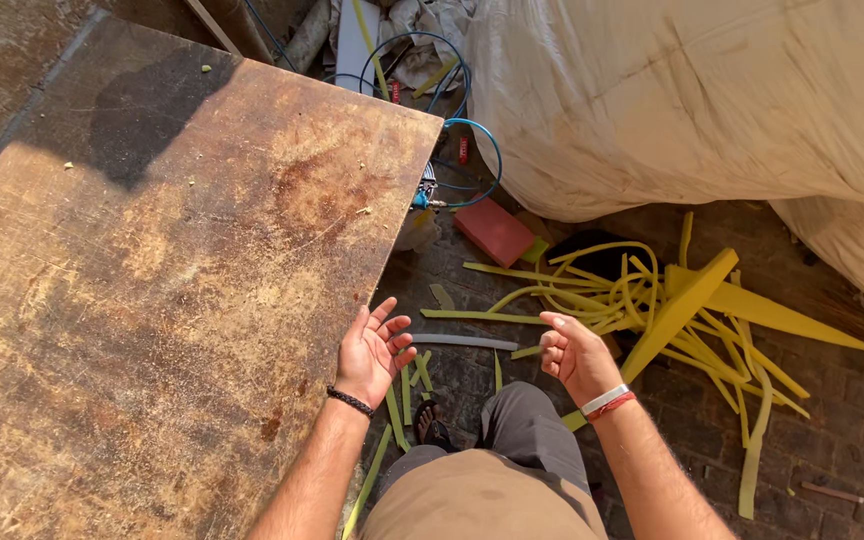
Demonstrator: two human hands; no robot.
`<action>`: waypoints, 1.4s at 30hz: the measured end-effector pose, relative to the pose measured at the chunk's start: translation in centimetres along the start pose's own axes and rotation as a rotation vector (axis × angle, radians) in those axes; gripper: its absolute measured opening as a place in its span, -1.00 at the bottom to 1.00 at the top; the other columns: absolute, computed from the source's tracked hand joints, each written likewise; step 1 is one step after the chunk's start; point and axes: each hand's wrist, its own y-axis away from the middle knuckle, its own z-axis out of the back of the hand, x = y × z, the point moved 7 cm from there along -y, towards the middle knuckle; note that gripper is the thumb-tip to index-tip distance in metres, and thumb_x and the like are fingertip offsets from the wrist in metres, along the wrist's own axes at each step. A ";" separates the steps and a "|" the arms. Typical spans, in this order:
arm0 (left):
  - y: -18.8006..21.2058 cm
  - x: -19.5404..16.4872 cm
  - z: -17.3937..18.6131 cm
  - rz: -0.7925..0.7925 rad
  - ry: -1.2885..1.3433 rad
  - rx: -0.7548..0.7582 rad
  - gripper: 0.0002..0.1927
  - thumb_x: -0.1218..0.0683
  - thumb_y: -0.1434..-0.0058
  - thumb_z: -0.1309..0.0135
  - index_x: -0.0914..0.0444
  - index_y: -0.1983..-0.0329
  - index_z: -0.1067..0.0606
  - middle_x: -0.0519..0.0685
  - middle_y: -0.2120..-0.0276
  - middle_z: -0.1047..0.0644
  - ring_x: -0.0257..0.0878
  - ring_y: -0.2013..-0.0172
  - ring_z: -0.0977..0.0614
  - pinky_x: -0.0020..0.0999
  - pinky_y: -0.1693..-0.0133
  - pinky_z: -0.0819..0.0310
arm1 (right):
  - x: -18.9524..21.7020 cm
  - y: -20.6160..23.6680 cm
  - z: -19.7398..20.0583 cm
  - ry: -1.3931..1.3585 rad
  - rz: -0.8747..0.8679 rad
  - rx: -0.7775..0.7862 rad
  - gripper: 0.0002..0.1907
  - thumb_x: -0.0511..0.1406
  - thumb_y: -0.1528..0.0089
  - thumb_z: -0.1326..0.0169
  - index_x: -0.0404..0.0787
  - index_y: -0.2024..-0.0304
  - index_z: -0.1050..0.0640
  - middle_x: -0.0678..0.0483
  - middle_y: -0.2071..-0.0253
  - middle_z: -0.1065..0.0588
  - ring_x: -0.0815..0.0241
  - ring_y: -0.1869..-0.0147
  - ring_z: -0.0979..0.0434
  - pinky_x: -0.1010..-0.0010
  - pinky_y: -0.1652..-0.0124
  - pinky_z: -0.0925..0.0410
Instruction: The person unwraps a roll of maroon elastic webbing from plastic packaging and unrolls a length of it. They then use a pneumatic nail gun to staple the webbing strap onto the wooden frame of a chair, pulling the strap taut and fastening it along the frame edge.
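My left hand [374,350] is open, palm up, fingers spread, right beside the near right edge of a big worn brown wooden board [162,260]; it holds nothing. My right hand [574,352] hovers above the brick floor with its fingers loosely curled and empty, a white and a red band on the wrist. It is nearest to a heap of yellow foam strips [652,300] lying on the floor to its right. My left wrist wears a black bracelet.
A large cream cloth-covered bundle [692,100] fills the upper right. A red block [493,230] and a coiled blue hose [472,150] lie by the board's far corner. More yellow strips [407,385] lie around my sandalled foot [432,425].
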 end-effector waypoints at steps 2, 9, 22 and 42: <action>-2.8 -1.5 0.5 -0.005 0.011 -0.037 -0.37 -0.28 -0.42 0.22 0.22 -0.35 -0.32 0.02 0.13 -0.58 -0.24 0.26 -0.64 -0.21 0.22 -0.61 | 1.4 -5.7 -0.3 0.107 -0.039 -0.022 -0.63 -0.21 -0.30 -0.08 -0.28 -0.09 -0.50 0.10 0.41 -0.50 0.31 0.42 -0.47 0.44 0.39 -0.40; -16.6 -9.6 0.7 -0.139 -0.804 -0.389 -0.31 -0.13 -0.29 0.02 0.14 -0.46 -0.18 0.06 -0.32 -0.44 -0.08 -0.27 -0.47 -0.05 -0.24 -0.33 | 4.7 -36.1 -5.2 0.617 -0.177 0.038 -0.70 -0.29 -0.27 -0.18 -0.29 -0.01 -0.53 0.06 0.29 -0.56 0.23 0.30 -0.52 0.37 0.29 -0.42; -31.3 -14.5 1.4 0.124 -1.302 -1.073 0.28 -0.21 0.01 -0.31 0.17 -0.56 0.24 0.35 -0.52 0.26 0.27 -0.48 0.31 0.15 -0.39 0.35 | -8.7 -70.8 -32.9 1.928 0.157 0.727 -0.46 -0.23 -0.14 -0.35 -0.21 -0.14 -0.51 -0.03 0.07 -0.62 0.10 0.08 -0.63 0.26 0.10 -0.47; -10.0 6.4 -2.6 -0.315 -0.478 -1.161 -0.60 0.03 -0.26 -0.07 0.25 -0.13 -0.54 0.15 -0.02 -0.58 0.14 -0.05 -0.55 0.03 -0.04 -0.42 | -16.0 -48.5 -27.0 2.314 0.023 0.857 -0.23 -0.23 0.01 -0.45 -0.21 -0.24 -0.50 -0.22 0.17 -0.65 -0.14 0.32 -0.69 0.02 0.33 -0.54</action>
